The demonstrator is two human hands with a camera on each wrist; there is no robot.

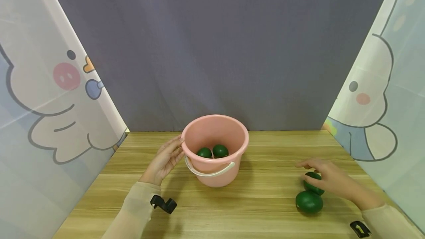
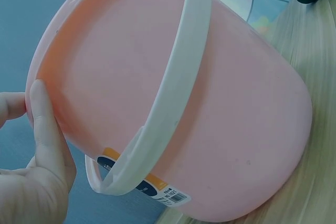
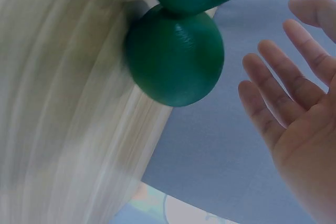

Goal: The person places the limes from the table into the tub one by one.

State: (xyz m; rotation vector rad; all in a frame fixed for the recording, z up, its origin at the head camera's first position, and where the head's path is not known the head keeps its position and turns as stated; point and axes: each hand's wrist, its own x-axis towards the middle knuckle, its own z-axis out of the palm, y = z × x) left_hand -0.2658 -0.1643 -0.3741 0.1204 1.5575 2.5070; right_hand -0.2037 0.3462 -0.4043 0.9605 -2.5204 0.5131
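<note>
A pink bucket (image 1: 216, 174) with a white handle (image 1: 212, 174) stands on the wooden table. Two dark green, smooth, egg-shaped fruits (image 1: 220, 151) lie inside it. At the bucket's left side, my left hand (image 1: 162, 163) grips the rim, with fingers on the outer wall in the left wrist view. My right hand (image 1: 327, 180) hovers over two more green fruits at the right, its fingers spread and holding nothing. The rear fruit (image 1: 312, 184) is partly covered by that hand, and the front fruit (image 1: 309, 202) touches it. In the right wrist view, the palm (image 3: 310, 150) is apart from both fruits.
The wooden table (image 1: 265, 209) ends at a dark grey curtain (image 1: 219, 47) behind the bucket. Panels with cartoon figures (image 1: 49, 65) flank it on both sides. The handle hangs down across the bucket's front.
</note>
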